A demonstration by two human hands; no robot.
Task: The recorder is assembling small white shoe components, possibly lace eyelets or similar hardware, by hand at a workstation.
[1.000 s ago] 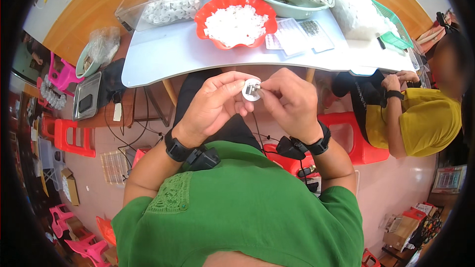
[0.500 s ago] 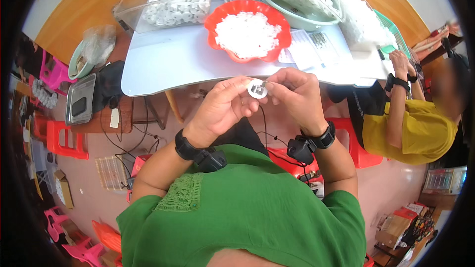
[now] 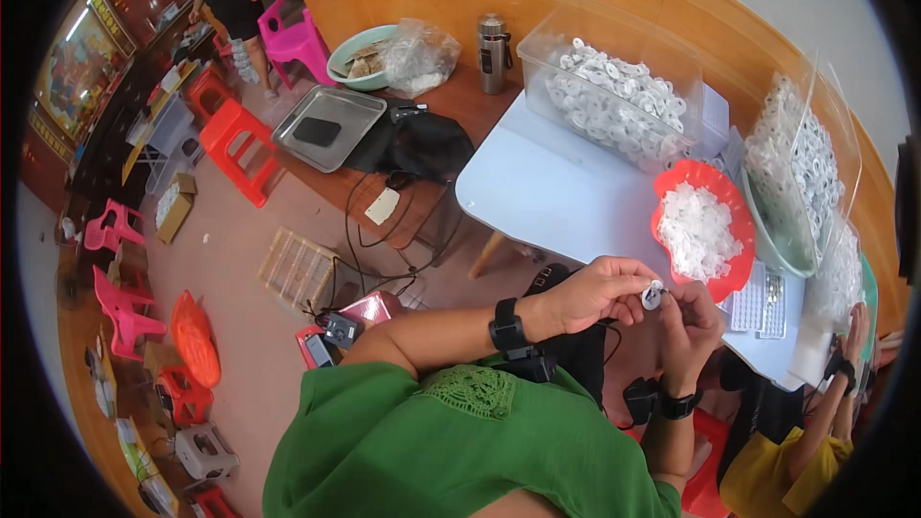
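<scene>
Between the thumb and fingers of my left hand (image 3: 606, 295) is a small round white plastic disc (image 3: 651, 295) with dark marks on its face. My right hand (image 3: 689, 328) is closed in a pinch at the disc's right edge; whatever lies between those fingertips is too small to make out. Both hands are just off the front edge of the white table (image 3: 547, 194). Right beyond them stands a red scalloped bowl (image 3: 666, 200) heaped with small white translucent pieces (image 3: 705, 232).
A clear bin (image 3: 614, 125) of white rings and a tilted clear box (image 3: 815, 182) stand behind. White trays (image 3: 746, 302) lie beside the bowl. At left, a brown table (image 3: 336, 190) carries a metal tray (image 3: 329, 129) and a flask (image 3: 493, 53). A co-worker in yellow (image 3: 789, 470) sits at right.
The view has swung to the left, so table and hands now appear further right, and more of the room shows. Both hands stay together at the white disc.
</scene>
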